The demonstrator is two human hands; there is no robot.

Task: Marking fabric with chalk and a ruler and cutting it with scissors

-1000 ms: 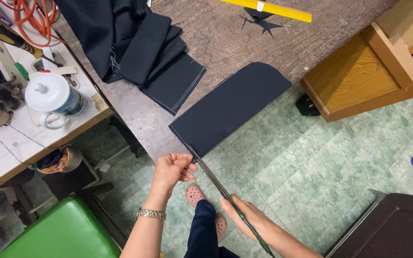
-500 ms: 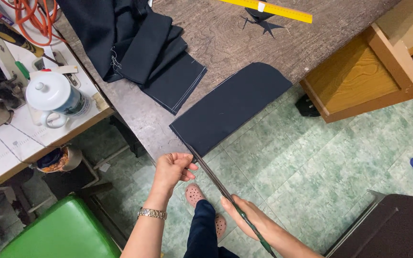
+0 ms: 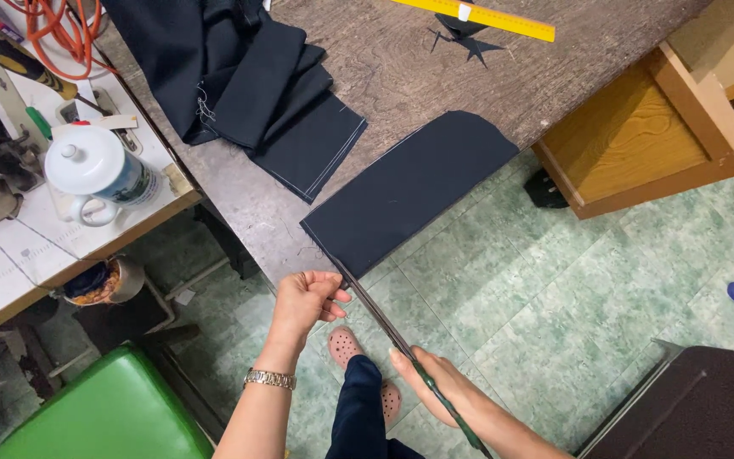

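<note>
Hands low in the head view, both forearms reaching up from the bottom edge. Left hand (image 3: 306, 299) raised on a nearly upright forearm, wrist bent, metal watch (image 3: 269, 379) on the wrist, fingers curled together and pinched on the upper stretch of a narrow dark strip (image 3: 373, 308) just beside the table edge. Right hand (image 3: 435, 384) lower and further right, palm turned inward, fingers closed along the lower stretch of the same strip, thumb side toward the camera. Strip pulled straight between the two hands, slanting from the near corner of a flat dark fabric panel (image 3: 414, 191) down toward the bottom of the frame; past the right hand, greenish in look, exact make hard to tell. Panel lying partly on the wooden table (image 3: 401, 72), its lower corner hanging past the edge over the green tiled floor (image 3: 511, 289). Heap of folded dark cloth (image 3: 248, 76) further up the table, well apart from the hands. Yellow ruler (image 3: 477, 17) at the far edge. White lidded mug (image 3: 95, 170) on the side bench to the left. Green stool (image 3: 104, 416) at bottom left. Pink clogs (image 3: 346, 348) directly beneath the hands.
</note>
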